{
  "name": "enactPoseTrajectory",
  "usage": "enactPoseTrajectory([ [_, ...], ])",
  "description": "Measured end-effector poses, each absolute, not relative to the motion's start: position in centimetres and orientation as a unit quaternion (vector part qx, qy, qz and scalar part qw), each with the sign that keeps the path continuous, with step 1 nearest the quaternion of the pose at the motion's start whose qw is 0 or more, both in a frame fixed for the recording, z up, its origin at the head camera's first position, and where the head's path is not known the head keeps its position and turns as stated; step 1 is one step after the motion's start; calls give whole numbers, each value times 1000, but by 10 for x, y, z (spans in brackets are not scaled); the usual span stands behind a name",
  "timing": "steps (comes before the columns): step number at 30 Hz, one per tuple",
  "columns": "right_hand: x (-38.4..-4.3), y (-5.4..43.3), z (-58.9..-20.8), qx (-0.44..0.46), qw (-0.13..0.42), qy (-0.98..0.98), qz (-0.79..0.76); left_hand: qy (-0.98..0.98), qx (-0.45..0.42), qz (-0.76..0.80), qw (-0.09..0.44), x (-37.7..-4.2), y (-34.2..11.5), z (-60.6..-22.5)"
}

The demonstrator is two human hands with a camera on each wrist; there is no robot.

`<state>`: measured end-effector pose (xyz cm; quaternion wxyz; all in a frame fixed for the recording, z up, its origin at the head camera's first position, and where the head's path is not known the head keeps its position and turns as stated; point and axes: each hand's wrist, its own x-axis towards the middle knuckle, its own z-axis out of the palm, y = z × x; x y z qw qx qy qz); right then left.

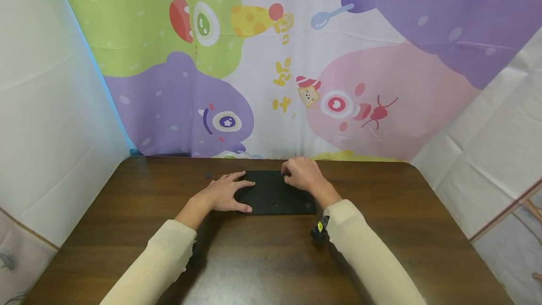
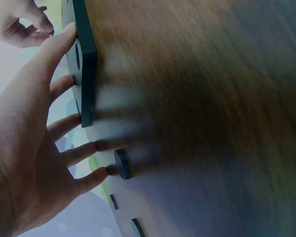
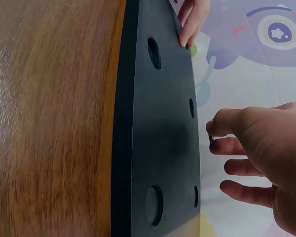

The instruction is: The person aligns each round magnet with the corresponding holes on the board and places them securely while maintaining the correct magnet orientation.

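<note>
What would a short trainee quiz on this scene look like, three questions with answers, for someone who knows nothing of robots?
1. What does the bare right hand pinch?
A: a white paper cup
B: a small dark piece
C: a metal spoon

2. True or false: the bare left hand touches the flat black rectangular board.

3. In the left wrist view, how many loose, flat dark discs show on the brown wooden table?

Key: 1. B. 2. True. 3. Three.

Curtained booth (image 1: pixel 42 84), cartoon bkdrop (image 1: pixel 260 65), wht sheets (image 1: pixel 487 140), wd tbl (image 1: pixel 254 258)
</note>
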<state>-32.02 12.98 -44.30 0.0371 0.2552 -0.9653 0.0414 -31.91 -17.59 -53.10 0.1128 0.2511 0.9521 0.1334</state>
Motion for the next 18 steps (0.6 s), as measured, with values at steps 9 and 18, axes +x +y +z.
enactPoseTrajectory([
  [9,-323,118,-444,266,42,-962,37,952,247,140,115,-315,-175,-527],
  [18,-325,110,-447,255,37,-966,40,953,248,138,110,-318,-175,-530],
])
